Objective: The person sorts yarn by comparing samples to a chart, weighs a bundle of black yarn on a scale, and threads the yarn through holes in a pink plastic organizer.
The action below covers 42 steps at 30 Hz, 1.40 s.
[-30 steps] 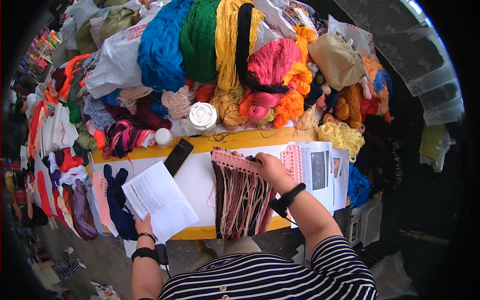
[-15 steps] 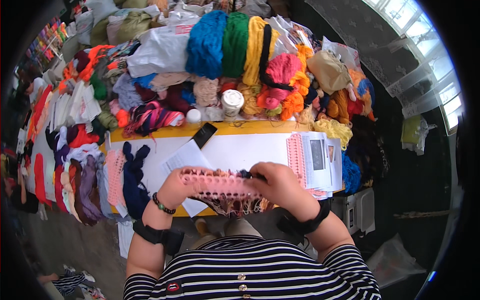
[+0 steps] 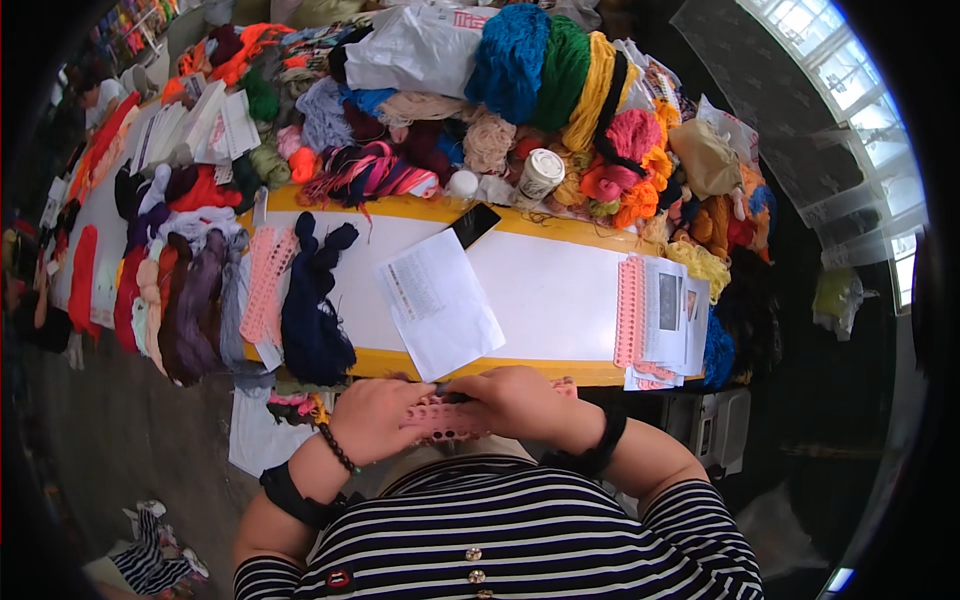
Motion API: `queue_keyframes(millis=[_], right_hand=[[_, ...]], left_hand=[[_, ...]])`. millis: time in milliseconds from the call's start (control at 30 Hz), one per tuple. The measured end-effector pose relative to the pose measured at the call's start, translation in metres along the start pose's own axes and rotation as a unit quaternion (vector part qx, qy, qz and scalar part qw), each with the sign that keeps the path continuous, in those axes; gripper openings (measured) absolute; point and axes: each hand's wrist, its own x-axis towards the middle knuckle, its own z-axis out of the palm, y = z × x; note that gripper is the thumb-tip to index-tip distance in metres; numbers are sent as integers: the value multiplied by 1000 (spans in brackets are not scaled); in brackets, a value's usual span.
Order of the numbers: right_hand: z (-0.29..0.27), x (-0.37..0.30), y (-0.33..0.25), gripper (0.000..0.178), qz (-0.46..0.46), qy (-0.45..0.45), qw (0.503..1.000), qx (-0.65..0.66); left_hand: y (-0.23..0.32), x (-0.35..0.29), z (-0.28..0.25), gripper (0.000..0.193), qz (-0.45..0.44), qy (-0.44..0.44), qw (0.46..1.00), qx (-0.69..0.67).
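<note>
Close to my body, at the table's front edge, I hold a pink strip with rows of holes, like a thread-sorting card. My left hand grips its left part, fingers curled over it. Further right, my right hand lies across the strip with bent fingers, and the strip's end shows beyond the knuckles. A small dark piece, perhaps thread, shows between my two hands; its kind is unclear. Just left of my left wrist hang multicoloured threads. My hands hide much of the strip.
On the white, yellow-edged table lie a printed sheet, a phone, navy yarn and pink perforated strips beside papers. Yarn heaps and a lidded white cup line the back.
My hands and the strip have come down and nearer my body. My right hand has moved inward over the strip. The whole view has shifted, showing more of the printed sheet.
</note>
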Motion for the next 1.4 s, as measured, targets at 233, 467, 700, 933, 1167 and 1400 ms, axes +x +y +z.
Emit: queue_keyframes(millis=[233, 467, 700, 933, 1167, 1400], right_hand=[[7, 69, 114, 50, 166, 7, 965, 204], [110, 105, 246, 67, 396, 137, 907, -49], [137, 104, 271, 25, 312, 242, 917, -58], [15, 38, 261, 30, 259, 215, 940, -48], [6, 13, 286, 18, 238, 193, 909, -282], [29, 19, 340, 20, 384, 195, 886, -173]], left_hand=[[-35, -43, 30, 26, -196, -64, 973, -100], [-63, -94, 66, 28, -380, -15, 896, -229], [-68, -103, 69, 26, -411, 30, 878, -244], [-70, -109, 71, 29, -410, 14, 893, -186], [-75, -76, 80, 29, -365, -6, 916, -165], [-79, -65, 84, 27, -380, -9, 908, -179]])
